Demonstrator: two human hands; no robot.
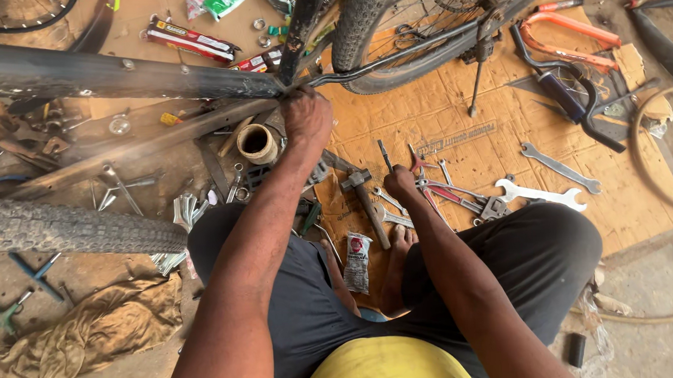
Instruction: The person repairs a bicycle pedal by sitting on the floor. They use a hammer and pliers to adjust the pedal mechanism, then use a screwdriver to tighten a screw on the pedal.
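Left hand (307, 116) up at the bicycle frame (120, 76), fist closed around the joint where the dark dusty tubes and thin stays meet. Knuckles toward camera, what's under the fingers is hidden

Right hand (400, 182) low, down on the cardboard sheet (455, 123), fingers curled onto the pile of hand tools. A thin dark metal rod (383, 155) sticks up from the fingertips; looks pinched, but can't tell for sure if it's gripped or just touched

Tools just beside the right hand:
- hammer (366, 199), wooden handle, dull steel head, lying left of the hand
- red-handled pliers (427, 181), touching other steel bits to the right
- open-ended spanner (541, 195), bright flat steel, further right
- longer grey flat spanner (561, 168) above it, apart from the pile

Cardboard is flattened brown corrugated, creased and stained, spread on the floor

Rear wheel (390, 35) with knobbly black tyre stands on the cardboard right of the frame joint, kickstand down. Second knobbly tyre (73, 227) lies across the left edge, grey with dust

Near the left forearm: short cardboard-coloured tube roll (257, 143), hollow, upright. Crumpled tan rag (93, 328) lower left on bare ground. Orange fork (568, 39) top right, glossy paint

Person sits cross-legged, dark trousers, yellow shirt, small printed sachet (357, 260) by the bare foot
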